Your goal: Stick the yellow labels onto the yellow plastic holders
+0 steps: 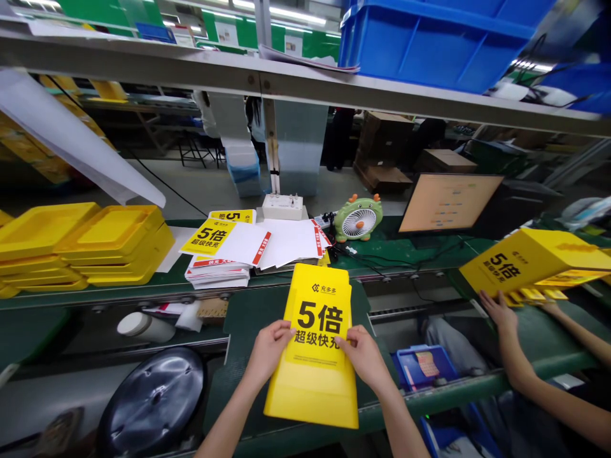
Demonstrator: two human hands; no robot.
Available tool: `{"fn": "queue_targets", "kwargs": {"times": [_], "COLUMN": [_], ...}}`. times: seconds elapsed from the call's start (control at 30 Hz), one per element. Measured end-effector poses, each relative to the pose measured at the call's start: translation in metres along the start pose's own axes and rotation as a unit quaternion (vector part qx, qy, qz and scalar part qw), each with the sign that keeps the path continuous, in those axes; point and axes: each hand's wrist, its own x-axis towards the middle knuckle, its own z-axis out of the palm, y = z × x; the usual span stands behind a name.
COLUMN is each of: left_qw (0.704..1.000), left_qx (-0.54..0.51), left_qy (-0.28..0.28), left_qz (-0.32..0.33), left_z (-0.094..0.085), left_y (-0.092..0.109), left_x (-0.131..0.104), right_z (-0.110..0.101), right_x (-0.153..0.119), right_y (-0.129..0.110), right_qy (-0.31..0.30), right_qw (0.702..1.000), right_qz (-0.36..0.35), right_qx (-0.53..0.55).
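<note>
A worker's left hand (270, 346) and right hand (363, 356) each pinch an edge of a flat yellow carton (317, 346) lying on the green desk (248, 318), apparently mid-fold; squaring it up looks the next call. Its face reads "5倍 超级快充". Printed flats (224, 245) are stacked behind, near a small green fan (358, 219). A co-worker's hand (499, 312) touches another yellow box (529, 257).

I see the box (316, 346) on the table (248, 318) before me, card stacks (224, 251) behind it, trays (114, 245) left, fan (358, 219) right.
</note>
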Motion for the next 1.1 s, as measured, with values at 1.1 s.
{"fn": "queue_targets", "kwargs": {"times": [1.1], "left_qw": [0.996], "left_qx": [0.005], "left_qy": [0.080], "left_qz": [0.050], "left_z": [0.002], "left_y": [-0.020], "left_x": [-0.010], "right_z": [0.007], "right_x": [-0.028], "right_y": [-0.009], "right_qy": [0.047], "right_qw": [0.996], "right_qz": [-0.075], "right_qx": [0.004]}}
